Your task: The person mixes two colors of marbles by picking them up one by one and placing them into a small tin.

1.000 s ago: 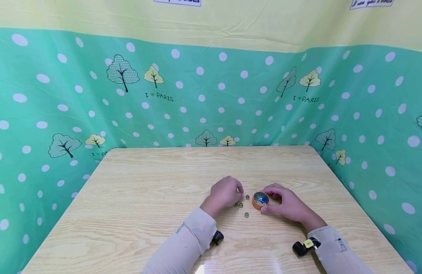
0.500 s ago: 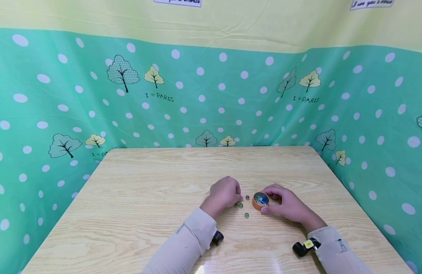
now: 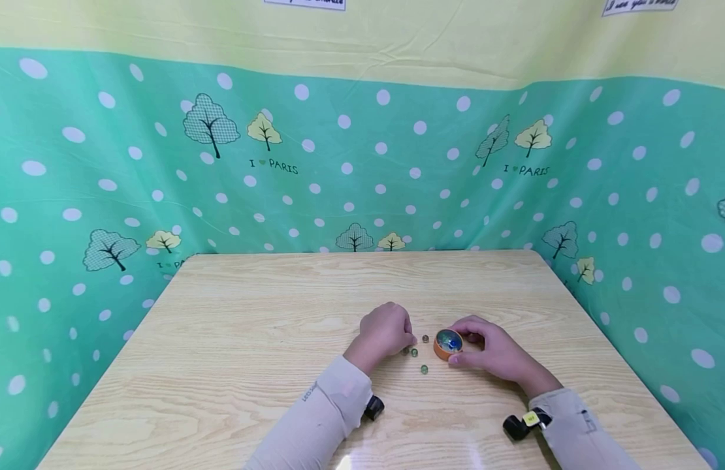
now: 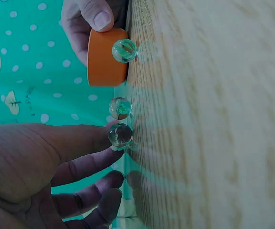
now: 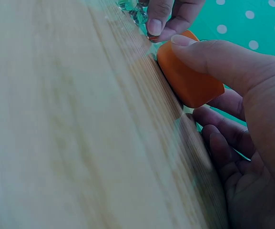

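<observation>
Near the table's middle, my left hand (image 3: 387,328) has its thumb and forefinger together at the wood. At their tips the right wrist view shows a small reddish-brown marble (image 5: 152,36), pinched and partly covered by the thumb. My right hand (image 3: 493,347) grips a round orange container (image 4: 107,59) on the table, thumb on the near side, fingers behind. Its top shows blue-green, shiny contents (image 3: 448,340). Between the hands lie a brown marble (image 3: 425,339), a green marble (image 3: 424,369), another green marble (image 3: 414,352) and a darker marble (image 3: 405,350) by the left fingers.
Both hands work over a light wood-grain table (image 3: 251,313). A green dotted curtain (image 3: 315,163) hangs behind it and along both sides. Small black cameras are strapped at the left wrist (image 3: 374,408) and the right wrist (image 3: 516,427).
The left thumb and forefinger have drawn closer together, and the left hand has shifted very slightly left. My right hand and the orange container have stayed in place.
</observation>
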The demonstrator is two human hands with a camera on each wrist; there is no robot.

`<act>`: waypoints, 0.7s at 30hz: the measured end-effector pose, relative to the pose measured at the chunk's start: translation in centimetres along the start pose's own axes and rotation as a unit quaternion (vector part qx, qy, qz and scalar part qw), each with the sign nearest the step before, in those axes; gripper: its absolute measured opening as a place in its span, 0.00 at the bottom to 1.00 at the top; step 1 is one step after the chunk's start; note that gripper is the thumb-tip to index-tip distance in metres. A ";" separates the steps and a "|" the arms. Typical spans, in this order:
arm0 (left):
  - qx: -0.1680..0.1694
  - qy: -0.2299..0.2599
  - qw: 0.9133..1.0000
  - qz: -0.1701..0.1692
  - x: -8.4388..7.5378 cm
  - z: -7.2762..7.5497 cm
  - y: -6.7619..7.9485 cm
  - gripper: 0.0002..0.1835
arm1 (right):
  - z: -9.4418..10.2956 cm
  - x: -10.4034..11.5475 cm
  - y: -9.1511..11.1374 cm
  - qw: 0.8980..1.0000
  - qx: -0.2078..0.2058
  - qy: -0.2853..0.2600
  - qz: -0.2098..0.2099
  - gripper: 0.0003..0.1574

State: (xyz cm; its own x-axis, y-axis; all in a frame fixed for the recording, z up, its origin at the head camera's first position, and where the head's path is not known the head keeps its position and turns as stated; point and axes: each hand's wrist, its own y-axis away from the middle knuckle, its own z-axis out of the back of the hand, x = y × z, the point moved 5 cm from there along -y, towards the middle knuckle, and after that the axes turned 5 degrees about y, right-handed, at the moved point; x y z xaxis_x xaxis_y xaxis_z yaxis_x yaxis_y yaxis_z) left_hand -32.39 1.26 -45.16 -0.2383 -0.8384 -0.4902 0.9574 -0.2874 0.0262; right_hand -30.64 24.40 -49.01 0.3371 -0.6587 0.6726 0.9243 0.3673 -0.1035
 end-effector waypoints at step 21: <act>0.027 0.009 1.000 0.013 -0.1 0.0 -0.2 0.13 | 0.0 -0.1 -0.1 1.000 -0.008 0.012 0.003 0.33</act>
State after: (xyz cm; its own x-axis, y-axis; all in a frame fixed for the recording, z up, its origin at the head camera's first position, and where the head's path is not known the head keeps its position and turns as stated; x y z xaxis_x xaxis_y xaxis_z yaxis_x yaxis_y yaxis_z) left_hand -32.58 1.39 -45.15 -0.2095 -0.8378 -0.5042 0.9531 -0.2902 0.0861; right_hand -30.75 24.48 -49.08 0.3465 -0.6728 0.6537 0.9251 0.3603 -0.1196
